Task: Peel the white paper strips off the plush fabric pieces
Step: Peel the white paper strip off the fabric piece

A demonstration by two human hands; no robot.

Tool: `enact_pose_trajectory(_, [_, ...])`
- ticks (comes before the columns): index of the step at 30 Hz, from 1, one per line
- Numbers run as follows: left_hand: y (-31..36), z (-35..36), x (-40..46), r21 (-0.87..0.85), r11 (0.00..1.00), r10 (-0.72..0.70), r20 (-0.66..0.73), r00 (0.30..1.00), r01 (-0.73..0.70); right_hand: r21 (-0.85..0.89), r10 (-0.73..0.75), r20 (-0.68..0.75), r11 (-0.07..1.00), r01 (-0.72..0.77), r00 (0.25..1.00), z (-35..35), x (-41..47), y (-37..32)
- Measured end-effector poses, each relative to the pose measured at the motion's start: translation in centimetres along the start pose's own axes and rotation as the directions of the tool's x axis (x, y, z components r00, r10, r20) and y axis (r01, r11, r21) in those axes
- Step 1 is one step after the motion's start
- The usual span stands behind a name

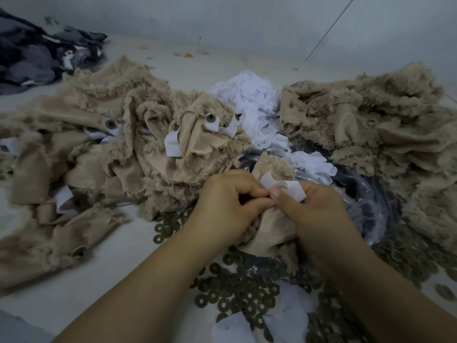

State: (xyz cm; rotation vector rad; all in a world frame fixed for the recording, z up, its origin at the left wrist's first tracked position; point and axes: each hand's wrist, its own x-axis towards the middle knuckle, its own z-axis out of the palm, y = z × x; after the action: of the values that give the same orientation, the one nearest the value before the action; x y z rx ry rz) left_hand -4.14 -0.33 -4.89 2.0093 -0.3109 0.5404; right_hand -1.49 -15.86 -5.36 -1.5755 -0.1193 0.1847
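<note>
At lower centre, the left hand [227, 204] and right hand [319, 209] pinch one plush fabric piece [272, 229] together, its limp, light white paper strip [284, 186] likely tearing unless gripped at a free corner.

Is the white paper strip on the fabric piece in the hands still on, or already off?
Still on, partly lifted: the white strip lies on the held fabric piece.

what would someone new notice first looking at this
Two hands meet at centre: the left hand and right hand pinch a tan plush piece with a white paper strip on it. Behind them lies a heap of peeled white strips between tan plush piles. Dark metal rings litter the near surface.
</note>
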Motion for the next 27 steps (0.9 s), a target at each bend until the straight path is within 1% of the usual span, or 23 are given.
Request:
enact_pose_trajectory(3, [-0.2, -0.2, 0.1, -0.075, 0.995, -0.066, 0.046, 0.997, 0.069, -0.082, -0.051, 0.003, 0.995, 0.051, 0.999, 0.0, -0.2, 0.2])
enact_pose_trajectory(6, [-0.2, -0.3, 0.1, -0.114, 0.99, -0.081, 0.064, 0.995, 0.088, -0.155, -0.112, 0.019, 0.981, 0.114, 0.993, 0.0, -0.2, 0.0])
enact_pose_trajectory(11, [-0.5, -0.5, 0.0, -0.181, 0.98, -0.071, 0.085, 0.994, 0.085, -0.149, -0.154, 0.031, 0.976, 0.156, 0.988, 0.0, -0.3, -0.2])
enact_pose_trajectory(16, [-0.7, -0.5, -0.1, -0.165, 0.986, -0.02, 0.084, 0.996, 0.034, -0.128, -0.15, 0.097, 0.979, 0.161, 0.984, 0.0, -0.3, -0.5])
enact_pose_trajectory(19, [-0.8, -0.7, -0.1, -0.163, 0.986, -0.013, 0.085, 0.996, 0.027, -0.156, -0.157, 0.111, 0.972, 0.173, 0.981, -0.1, -0.3, -0.5])
enact_pose_trajectory(21, [-0.7, -0.6, -0.1, -0.128, 0.992, 0.008, 0.085, 0.996, 0.003, -0.162, -0.166, 0.113, 0.97, 0.183, 0.98, -0.1, -0.4, -0.6])
enact_pose_trajectory(25, [-0.5, -0.5, 0.0, -0.086, 0.995, 0.046, 0.013, 0.999, -0.045, -0.095, -0.207, 0.083, 0.972, 0.215, 0.975, -0.1, -0.3, -0.7])
enact_pose_trajectory(27, [-0.4, -0.5, 0.0, -0.095, 0.994, 0.049, -0.003, 0.999, -0.049, -0.12, -0.245, 0.089, 0.96, 0.254, 0.966, -0.1, -0.2, -0.9])
